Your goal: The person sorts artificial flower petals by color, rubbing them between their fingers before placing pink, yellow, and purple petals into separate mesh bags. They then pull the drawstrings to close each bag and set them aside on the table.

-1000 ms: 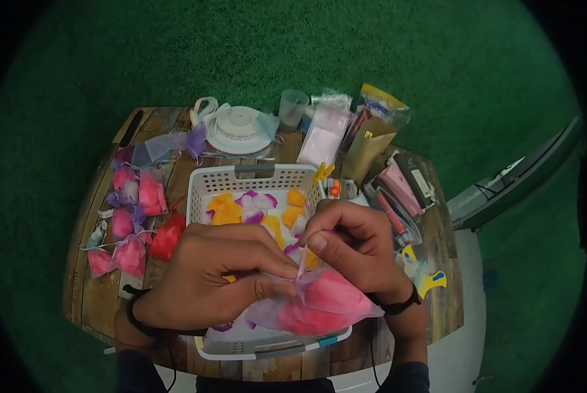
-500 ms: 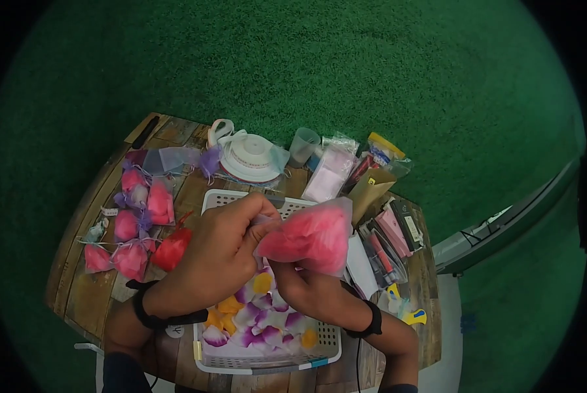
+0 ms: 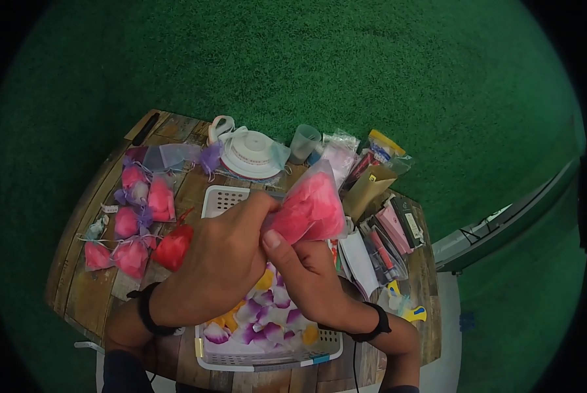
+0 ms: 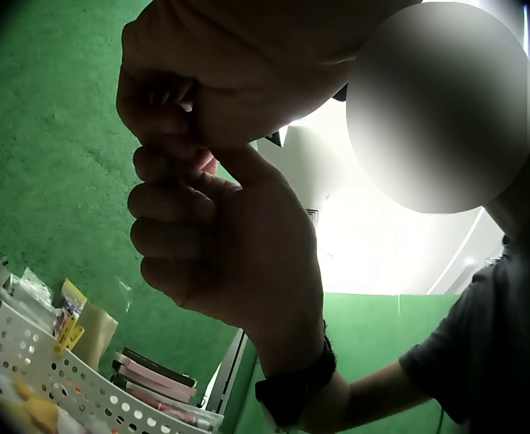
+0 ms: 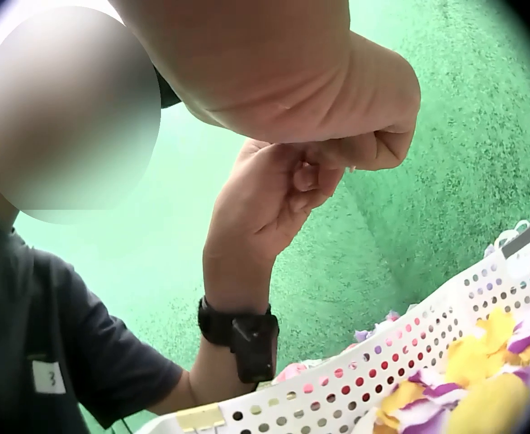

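Observation:
A sheer pouch filled with pink petals (image 3: 310, 208) sticks up from between both hands in the head view, its gathered neck hidden by fingers. The left hand (image 3: 218, 252) pinches the neck from the left with curled fingers. From the right, the right hand (image 3: 313, 281) grips the same neck, its thumb lying against the left fingertips. Both hands are above the white basket (image 3: 205, 357), which holds purple-white petals (image 3: 264, 321) and yellow petals (image 3: 265, 280). The wrist views show the left hand (image 5: 265, 194) and right hand (image 4: 238, 235) touching, fingers curled.
Filled pouches (image 3: 131, 255) and a red pouch (image 3: 172, 247) lie at the table's left. Behind the basket are a ribbon roll (image 3: 251, 154), a clear cup (image 3: 304, 143) and plastic packets. Pink boxes (image 3: 393, 228) and a yellow-handled tool (image 3: 415, 315) are on the right.
The pouch has gone from hanging low over the basket to pointing up and away. The right hand has moved from above the neck to beneath it, and its thumb now shows against the left fingers.

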Tool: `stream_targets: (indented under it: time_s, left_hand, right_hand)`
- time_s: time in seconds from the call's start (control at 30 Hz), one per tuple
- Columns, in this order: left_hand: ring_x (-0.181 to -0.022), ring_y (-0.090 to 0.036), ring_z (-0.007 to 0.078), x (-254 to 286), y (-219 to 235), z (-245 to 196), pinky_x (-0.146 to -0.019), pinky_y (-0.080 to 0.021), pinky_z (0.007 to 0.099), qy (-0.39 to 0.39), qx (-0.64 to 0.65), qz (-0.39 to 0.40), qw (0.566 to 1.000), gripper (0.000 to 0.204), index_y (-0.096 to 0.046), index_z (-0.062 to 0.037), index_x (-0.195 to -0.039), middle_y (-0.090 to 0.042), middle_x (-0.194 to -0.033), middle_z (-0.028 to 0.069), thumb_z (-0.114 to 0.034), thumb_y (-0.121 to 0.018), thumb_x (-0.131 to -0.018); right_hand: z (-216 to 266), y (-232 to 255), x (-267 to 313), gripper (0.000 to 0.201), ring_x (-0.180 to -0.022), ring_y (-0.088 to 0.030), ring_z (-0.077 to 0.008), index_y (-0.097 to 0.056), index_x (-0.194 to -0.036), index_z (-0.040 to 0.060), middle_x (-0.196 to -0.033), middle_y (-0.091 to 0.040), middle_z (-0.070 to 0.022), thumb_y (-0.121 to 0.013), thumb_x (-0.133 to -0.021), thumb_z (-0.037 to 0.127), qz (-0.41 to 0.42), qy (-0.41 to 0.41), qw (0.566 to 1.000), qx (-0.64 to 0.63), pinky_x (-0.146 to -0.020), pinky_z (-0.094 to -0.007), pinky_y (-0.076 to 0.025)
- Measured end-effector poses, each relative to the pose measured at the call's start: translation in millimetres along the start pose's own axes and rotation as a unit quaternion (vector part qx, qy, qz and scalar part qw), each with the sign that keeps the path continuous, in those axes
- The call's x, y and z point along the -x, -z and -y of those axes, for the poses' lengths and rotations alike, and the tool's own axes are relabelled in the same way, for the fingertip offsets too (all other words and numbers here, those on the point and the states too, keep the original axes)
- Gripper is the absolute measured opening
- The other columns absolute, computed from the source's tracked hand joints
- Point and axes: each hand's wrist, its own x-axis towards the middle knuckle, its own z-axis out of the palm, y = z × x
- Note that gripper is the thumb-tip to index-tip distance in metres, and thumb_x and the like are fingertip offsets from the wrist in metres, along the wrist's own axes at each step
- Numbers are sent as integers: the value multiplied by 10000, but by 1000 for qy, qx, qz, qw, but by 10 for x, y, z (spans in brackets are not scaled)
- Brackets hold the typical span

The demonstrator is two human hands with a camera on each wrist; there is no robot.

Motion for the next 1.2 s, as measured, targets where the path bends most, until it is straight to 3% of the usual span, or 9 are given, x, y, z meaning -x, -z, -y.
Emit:
stream_targets:
  time_s: [0.2,0.3,0.37,0.47,0.7,0.9,0.97,1.0,1.2]
  left_hand:
    - [-691,-663,340,20,24,-38,-587,-504,397,7,95,2,995,161,-562,25,-1043,-636,-822,190,-39,-625,-910]
    - [-663,-654,310,20,-7,-37,-571,-499,375,15,101,2,995,144,-580,21,-1002,-635,-812,171,-64,-652,-910]
    - [-649,-646,293,14,2,-63,-563,-495,364,14,111,2,994,160,-585,23,-1001,-632,-809,160,-63,-670,-897]
    - [-629,-633,262,-3,83,-167,-552,-486,343,22,112,15,993,195,-598,29,-1007,-626,-804,143,-58,-703,-868]
    - [-629,-626,237,-4,21,-3,-547,-481,329,-21,116,-35,992,207,-634,31,-1017,-614,-819,124,-11,-714,-831]
    - [-626,-624,250,-31,1,26,-551,-486,353,-19,68,-45,996,199,-631,33,-1020,-605,-817,131,-3,-699,-837]
    - [-631,-622,261,-12,10,24,-552,-487,356,-20,51,-27,998,196,-627,35,-1021,-596,-818,132,-2,-694,-840]
    - [-635,-620,272,-4,12,18,-552,-487,359,-23,32,-10,999,194,-623,37,-1022,-587,-820,134,0,-688,-843]
    - [-656,-603,316,40,-48,-34,-556,-485,379,-99,-22,-6,995,192,-610,34,-1011,-548,-838,133,12,-680,-833]
  right_hand:
    - [60,111,12,428,-599,-300,-41,-548,-758,83,-654,-369,72,-444,-1045,383,-10,-55,966,-253,-548,-233,-266]
    - [-28,60,34,338,-609,-352,-62,-536,-769,91,-698,-466,40,-509,-1010,326,-35,-28,959,-279,-548,-253,-281]
    - [-49,0,44,377,-655,-448,-53,-618,-888,25,-734,-549,29,-447,-1057,315,-38,69,978,-194,-610,-219,-378]
    - [-123,14,74,330,-747,-531,-58,-639,-963,0,-852,-630,-4,-469,-1054,269,-38,119,977,-173,-682,-220,-436]
    - [5,31,77,270,-781,-540,-32,-651,-1006,-14,-849,-648,-5,-523,-1033,222,-28,86,966,-244,-673,-224,-443]
    - [32,54,211,157,-629,-577,-96,-636,-980,3,-754,-639,-19,-575,-982,148,-8,14,1000,-24,-537,-301,-443]
    - [143,49,223,83,-544,-543,-183,-620,-858,-3,-695,-596,-90,-617,-909,62,-22,172,939,297,-466,-292,-394]
    - [99,39,248,46,-525,-536,-249,-621,-846,27,-689,-545,-123,-662,-824,31,-52,239,898,366,-429,-334,-393]
    - [288,165,286,187,-542,-529,-223,-613,-843,56,-710,-509,-67,-683,-672,32,-102,320,800,497,-452,-343,-403]
